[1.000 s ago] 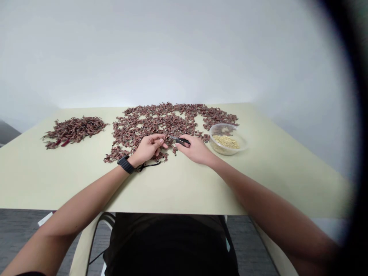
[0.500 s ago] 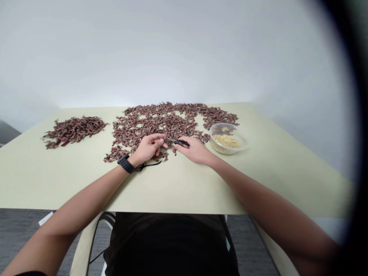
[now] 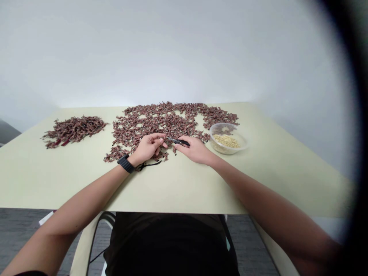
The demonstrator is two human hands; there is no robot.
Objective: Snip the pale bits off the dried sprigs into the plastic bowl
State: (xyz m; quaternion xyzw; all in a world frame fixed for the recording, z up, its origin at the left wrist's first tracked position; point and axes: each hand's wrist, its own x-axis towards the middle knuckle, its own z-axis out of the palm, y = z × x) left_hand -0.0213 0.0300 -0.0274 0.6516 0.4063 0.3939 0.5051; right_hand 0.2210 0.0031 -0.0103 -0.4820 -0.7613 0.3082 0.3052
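My right hand is closed around the black handles of small slim-nosed pliers, whose silver tips point left toward my other hand. Thumb and index finger of my left hand are pinched together right by those tips; what lies between them is too small to make out. Both hands are over the near edge of a wide spread of small reddish-brown pieces. Beside my left wrist, which wears a black watch, lies a second black-handled tool, partly hidden by the wrist.
A clear plastic bowl holding small gold-coloured bits stands right of my right hand. At the left of the pale yellow table is a separate heap of reddish-brown pieces. A white wall rises behind the table.
Hardly anything differs. The plier tips sit very slightly higher by my left fingertips, and both hands keep their places.
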